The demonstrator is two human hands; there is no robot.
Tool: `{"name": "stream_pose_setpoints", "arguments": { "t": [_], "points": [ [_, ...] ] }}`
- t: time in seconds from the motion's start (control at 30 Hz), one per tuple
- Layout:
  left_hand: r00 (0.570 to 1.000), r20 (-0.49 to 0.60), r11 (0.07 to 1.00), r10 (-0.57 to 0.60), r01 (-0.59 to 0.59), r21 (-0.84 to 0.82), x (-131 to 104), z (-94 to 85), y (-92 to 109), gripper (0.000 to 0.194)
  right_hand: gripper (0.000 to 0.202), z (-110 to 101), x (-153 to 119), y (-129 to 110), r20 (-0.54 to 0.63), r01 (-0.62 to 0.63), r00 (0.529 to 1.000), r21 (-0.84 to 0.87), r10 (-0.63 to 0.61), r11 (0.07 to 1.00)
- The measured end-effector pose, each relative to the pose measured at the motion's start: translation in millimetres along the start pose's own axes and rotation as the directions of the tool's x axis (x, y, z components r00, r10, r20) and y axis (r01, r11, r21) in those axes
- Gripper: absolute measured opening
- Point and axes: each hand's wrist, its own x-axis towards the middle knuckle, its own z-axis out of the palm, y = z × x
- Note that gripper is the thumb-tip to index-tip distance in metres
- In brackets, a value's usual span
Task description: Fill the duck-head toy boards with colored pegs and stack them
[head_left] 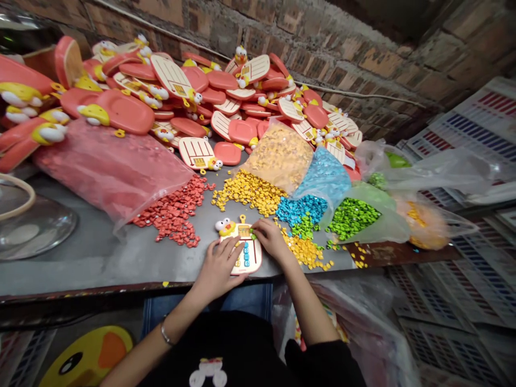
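A cream duck-headed toy board (253, 262) lies at the table's front edge, its slots partly filled with blue and yellow pieces. My left hand (217, 267) holds it from the left, fingers across its face and thumb near the bottom edge, hiding part of the slots. At the board's upper right, my right hand (271, 239) pinches a small green piece (253, 234) near the little window. Loose yellow pieces (304, 251) lie just right of that hand. Beyond the board are heaps of red pieces (177, 215), yellow pieces (250, 193), blue pieces (301, 209) and green pieces (352, 217).
Many similar duck-headed boards (228, 80) are piled at the back against a brick wall (314, 48). Plastic bags, such as the red one (116, 166), spill pieces forward. A clear lid (36, 226) sits at left. Plastic crates (471, 145) stand at right.
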Motion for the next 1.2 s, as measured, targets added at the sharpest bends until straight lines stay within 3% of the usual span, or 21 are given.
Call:
{"name": "stream_pose_setpoints", "arguments": {
  "t": [0.17, 0.3, 0.43, 0.57, 0.63, 0.7, 0.77, 0.9, 1.07, 1.2],
  "points": [
    [1.0, 0.013, 1.0, -0.007, 0.007, -0.012, 0.1, 0.2, -0.4, 0.061, 0.015, 1.1, 0.0, 0.2, -0.051, -0.092, 0.995, -0.06, 0.089, 0.994],
    [1.0, 0.017, 1.0, -0.006, 0.006, -0.01, 0.3, -0.4, -0.2, 0.061, 0.024, 6.5, 1.8, -6.1, -0.021, -0.078, 0.997, -0.234, 0.076, 0.969],
    [1.0, 0.014, 1.0, -0.011, 0.011, -0.01, 0.5, -0.1, 0.0, 0.062, 0.023, 5.8, -15.3, -18.8, 0.014, -0.05, 0.998, -0.389, 0.06, 0.92],
    [1.0, 0.022, 1.0, -0.013, 0.014, -0.017, 0.9, 0.1, 0.0, 0.061, 0.025, -14.2, -29.6, -20.7, 0.13, 0.013, 0.991, -0.216, 0.016, 0.976],
    [1.0, 0.021, 1.0, -0.012, 0.012, -0.021, 1.2, -0.3, 0.0, 0.06, 0.028, -23.5, -25.5, -12.5, 0.072, -0.024, 0.997, -0.11, 0.032, 0.994],
    [1.0, 0.017, 1.0, -0.009, 0.009, -0.021, 1.3, -0.8, 0.1, 0.059, 0.027, -26.4, -14.5, 0.2, -0.063, -0.087, 0.995, -0.103, 0.081, 0.991],
    [1.0, 0.014, 1.0, -0.004, 0.004, -0.018, 1.2, -0.9, 0.0, 0.059, 0.024, -22.7, -0.7, 13.5, -0.133, -0.133, 0.985, -0.174, 0.111, 0.976],
    [1.0, 0.001, 1.0, 0.005, -0.005, 0.001, 0.1, 0.9, -0.8, 0.06, 0.017, -9.2, 17.6, 25.4, -0.08, -0.161, 0.986, -0.25, 0.145, 0.955],
    [1.0, 0.007, 1.0, 0.012, -0.012, 0.02, -0.3, 2.6, -1.7, 0.058, 0.014, 5.1, 9.0, 9.7, -0.138, -0.065, 0.989, -0.071, 0.055, 0.995],
    [1.0, -0.001, 1.0, 0.014, -0.014, 0.026, 0.1, 2.5, -1.8, 0.058, 0.015, 14.2, -7.8, -5.1, -0.13, -0.024, 0.991, -0.131, 0.007, 0.991]
  ]
}}
